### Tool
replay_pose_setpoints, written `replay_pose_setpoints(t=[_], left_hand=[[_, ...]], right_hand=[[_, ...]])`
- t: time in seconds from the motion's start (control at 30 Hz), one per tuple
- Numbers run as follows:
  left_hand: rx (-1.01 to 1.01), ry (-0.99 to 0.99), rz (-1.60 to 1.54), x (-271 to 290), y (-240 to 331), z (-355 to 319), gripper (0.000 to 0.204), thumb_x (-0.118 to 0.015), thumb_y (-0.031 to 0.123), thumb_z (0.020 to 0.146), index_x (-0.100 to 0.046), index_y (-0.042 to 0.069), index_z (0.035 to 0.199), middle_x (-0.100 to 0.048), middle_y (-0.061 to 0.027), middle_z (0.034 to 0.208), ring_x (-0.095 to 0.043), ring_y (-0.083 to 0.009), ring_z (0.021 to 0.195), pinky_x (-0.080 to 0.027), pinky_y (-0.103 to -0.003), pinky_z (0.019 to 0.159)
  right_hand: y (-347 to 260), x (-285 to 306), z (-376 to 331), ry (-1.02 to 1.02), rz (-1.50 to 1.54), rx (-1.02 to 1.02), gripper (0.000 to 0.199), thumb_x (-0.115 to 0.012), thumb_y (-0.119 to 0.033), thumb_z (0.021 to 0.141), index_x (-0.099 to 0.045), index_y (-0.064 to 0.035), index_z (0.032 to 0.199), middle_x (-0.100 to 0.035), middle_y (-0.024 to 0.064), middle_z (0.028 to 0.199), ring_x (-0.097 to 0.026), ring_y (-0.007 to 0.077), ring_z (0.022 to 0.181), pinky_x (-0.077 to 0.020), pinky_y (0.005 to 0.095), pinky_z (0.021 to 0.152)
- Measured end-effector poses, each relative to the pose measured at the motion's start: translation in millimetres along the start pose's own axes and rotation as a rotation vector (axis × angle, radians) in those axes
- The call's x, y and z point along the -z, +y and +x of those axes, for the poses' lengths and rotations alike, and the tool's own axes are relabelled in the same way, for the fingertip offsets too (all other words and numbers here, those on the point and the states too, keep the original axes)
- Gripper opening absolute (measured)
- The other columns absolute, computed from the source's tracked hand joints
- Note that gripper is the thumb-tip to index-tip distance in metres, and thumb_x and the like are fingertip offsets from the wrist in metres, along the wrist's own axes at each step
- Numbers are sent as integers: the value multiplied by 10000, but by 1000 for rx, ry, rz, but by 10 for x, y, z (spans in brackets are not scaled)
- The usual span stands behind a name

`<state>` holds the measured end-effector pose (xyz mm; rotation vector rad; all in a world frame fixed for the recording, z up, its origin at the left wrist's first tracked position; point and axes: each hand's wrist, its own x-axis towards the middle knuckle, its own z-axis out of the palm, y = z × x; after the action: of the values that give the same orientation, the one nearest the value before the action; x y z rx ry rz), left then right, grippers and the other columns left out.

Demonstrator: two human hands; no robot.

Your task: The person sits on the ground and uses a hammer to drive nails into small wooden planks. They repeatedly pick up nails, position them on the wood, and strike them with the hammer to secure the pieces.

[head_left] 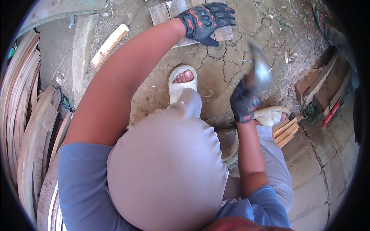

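Note:
My left hand (208, 21), in a black glove with red trim, reaches far forward over several flat wooden slats (160, 14) on the ground. Its fingers are stretched out to the right, and nothing shows in them. Whether it presses on the slats or hovers just above, I cannot tell. My right hand (243, 101), gloved the same way, is closed around a hammer (262, 71) raised over the ground. The hammer's metal head is smeared by motion, and its handle is mostly hidden. A few thin nails (247, 60) show beside the hammer and the right fingers.
Cracked bare earth (219, 63) spreads between my sandalled feet (183, 82). Long curved-looking boards (32, 146) are stacked at the left. A loose wood strip (110, 45) lies near my left arm. Wood offcuts (287, 131) and a red tool (330, 114) lie at the right.

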<state>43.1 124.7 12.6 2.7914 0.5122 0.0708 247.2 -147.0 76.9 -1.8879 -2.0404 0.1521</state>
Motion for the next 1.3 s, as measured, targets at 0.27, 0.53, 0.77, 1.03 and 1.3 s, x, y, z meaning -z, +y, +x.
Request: replay_pose_setpoints(t=[0.27,0.53,0.77,1.03,1.3], left_hand=[[-8,30,-4,-48,-3,-13,887,-840,496,845,-511,161,1596,-475,-141,1672,-403,-341,1586,-315,-470,1338],[-11,-14,33,57,-2,64,898,-843,482,830,-515,147,1595,-480,-158,1667,-399,-335,1590,-295,-477,1349],[-9,-18,28,40,9,84,911,-837,505,828,-508,148,1599,-469,-161,1672,-400,-339,1583,-292,-483,1350],[-23,-25,2,60,43,105,909,-845,501,826,-516,137,1591,-471,-155,1672,-399,-340,1587,-280,-482,1355],[17,-25,13,61,34,72,942,-856,527,824,-495,164,1615,-444,-138,1699,-377,-330,1603,-267,-473,1365]], right_hand=[[-134,119,-56,-120,150,-189,201,-633,-225,1053,-625,-33,1114,-709,229,918,-727,419,838,-539,481,701],[-124,161,25,-5,539,-403,258,-579,-268,1098,-639,-28,1169,-693,190,825,-707,404,737,-531,516,636],[-281,234,306,-146,227,-438,284,-564,-294,1107,-644,-23,1136,-697,243,899,-708,492,838,-545,567,724],[-189,-55,116,-362,79,-503,282,-629,-339,1090,-664,-66,1148,-708,238,902,-702,475,801,-557,550,698],[-97,215,-16,-147,186,-242,387,-713,-154,921,-666,-44,1289,-740,222,1076,-728,465,916,-575,538,783]])
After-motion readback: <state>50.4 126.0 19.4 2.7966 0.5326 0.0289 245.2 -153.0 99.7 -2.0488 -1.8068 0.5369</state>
